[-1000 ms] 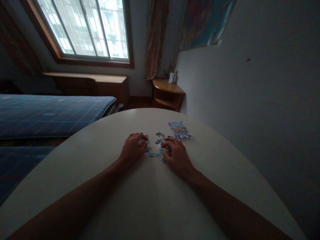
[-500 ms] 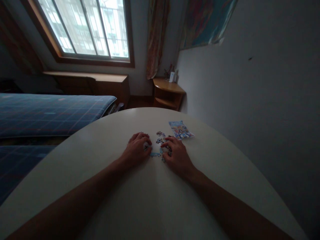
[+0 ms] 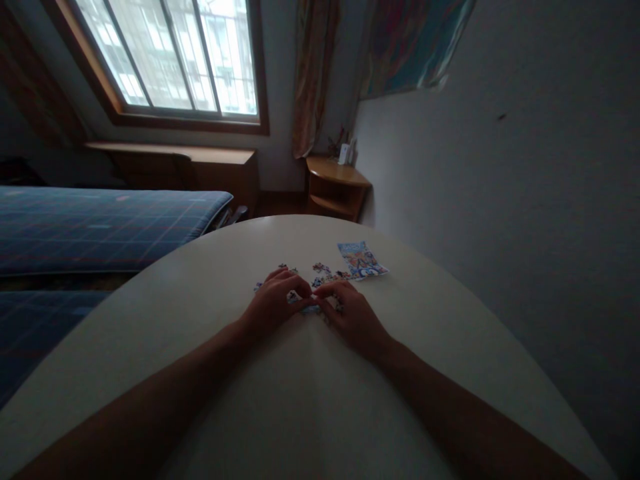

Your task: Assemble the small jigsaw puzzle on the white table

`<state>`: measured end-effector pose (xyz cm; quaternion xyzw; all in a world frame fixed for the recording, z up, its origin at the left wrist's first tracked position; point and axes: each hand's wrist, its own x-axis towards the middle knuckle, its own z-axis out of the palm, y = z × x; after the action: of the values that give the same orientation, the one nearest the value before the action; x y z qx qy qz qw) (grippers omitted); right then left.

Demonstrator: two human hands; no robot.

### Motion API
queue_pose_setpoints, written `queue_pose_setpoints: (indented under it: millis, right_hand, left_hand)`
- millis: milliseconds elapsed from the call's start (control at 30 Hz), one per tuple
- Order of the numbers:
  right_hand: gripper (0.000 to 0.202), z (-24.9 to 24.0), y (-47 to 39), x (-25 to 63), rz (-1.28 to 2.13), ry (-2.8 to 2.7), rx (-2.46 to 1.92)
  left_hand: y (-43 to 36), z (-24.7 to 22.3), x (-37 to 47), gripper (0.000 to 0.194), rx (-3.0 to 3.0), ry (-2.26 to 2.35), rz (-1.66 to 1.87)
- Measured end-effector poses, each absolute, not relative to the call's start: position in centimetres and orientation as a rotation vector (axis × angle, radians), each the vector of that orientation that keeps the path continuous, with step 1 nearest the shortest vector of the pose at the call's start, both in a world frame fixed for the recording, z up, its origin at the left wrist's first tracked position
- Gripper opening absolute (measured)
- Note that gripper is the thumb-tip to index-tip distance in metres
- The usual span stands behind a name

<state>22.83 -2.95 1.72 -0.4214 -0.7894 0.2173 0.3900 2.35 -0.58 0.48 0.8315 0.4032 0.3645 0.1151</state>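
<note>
Small puzzle pieces (image 3: 321, 268) lie in a loose cluster on the white table (image 3: 230, 413), behind and between my hands. My left hand (image 3: 275, 299) is closed, its thumb and index finger pinched at the middle of the cluster. Opposite it, my right hand (image 3: 350, 310) is pinched too, its fingertips meeting those of my left hand. Whatever sits between the fingertips is too small to make out. A light blue joined strip (image 3: 311, 309) lies under the fingertips, partly covered. Behind my right hand rests a colourful picture sheet (image 3: 361, 259).
Beyond the round table stand a small wooden corner shelf (image 3: 337, 172) and a long wooden desk (image 3: 220, 155) below the window. A bed with a blue checked mattress (image 3: 110, 227) is at the left. The wall (image 3: 500, 200) runs along the right.
Both hands have moved inward, and their fingertips now meet over the blue strip. More pieces show behind my left hand and beside the picture sheet.
</note>
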Motion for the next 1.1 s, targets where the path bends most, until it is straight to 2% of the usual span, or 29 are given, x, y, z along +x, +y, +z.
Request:
queue_pose_setpoints:
  millis: [167,267,400,667,867,1100]
  right_hand:
    - [0.023,1.82,-2.84,23.04,0.618,-1.935,-1.144]
    - [0.027,1.97,-2.78,23.09,0.645,-1.9,-1.185]
    - [0.031,2.2,-2.72,23.05,0.627,-1.904,-1.187]
    - [0.024,2.14,-2.77,23.1,0.627,-1.877,-1.206]
    - [0.022,2.24,-2.96,22.96,0.584,-1.907,-1.211]
    - [0.014,2.03,-2.96,22.83,0.458,-1.96,-1.262]
  left_hand:
    - [-0.66,0.39,2.49,0.008,2.474,1.167,1.061]
    - [-0.84,0.47,2.6,0.014,2.513,1.136,0.961]
    - [-1.19,0.79,2.69,0.012,2.566,1.088,0.852]
    - [-1.2,0.82,2.7,0.016,2.548,1.097,0.826]
    - [-1.31,0.88,2.69,0.006,2.538,1.118,0.785]
    - [-1.31,1.09,2.6,0.006,2.534,1.082,0.776]
